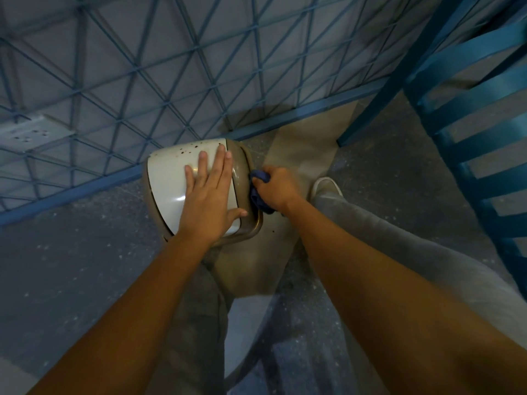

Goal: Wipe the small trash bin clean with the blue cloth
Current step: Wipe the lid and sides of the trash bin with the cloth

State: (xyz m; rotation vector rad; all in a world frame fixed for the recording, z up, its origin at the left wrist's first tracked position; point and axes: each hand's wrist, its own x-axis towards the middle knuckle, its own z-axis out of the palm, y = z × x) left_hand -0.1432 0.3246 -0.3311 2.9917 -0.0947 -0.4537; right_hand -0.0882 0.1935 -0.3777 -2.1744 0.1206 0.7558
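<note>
A small trash bin [168, 178] with a cream swing lid and a tan rim stands on the floor in front of me; brown spots mark the lid's far edge. My left hand [208, 195] lies flat on the lid with its fingers straight. At the bin's right side, my right hand [278, 188] grips a bunched dark blue cloth [258, 199] and holds it against the tan rim. Most of the bin's body is hidden under the lid and my hands.
A wall of grey tiles with blue lines [171, 67] rises just behind the bin. A blue chair [467, 115] stands at the right. My grey trouser legs and a white shoe [325, 185] are close to the bin on the speckled floor [71, 266].
</note>
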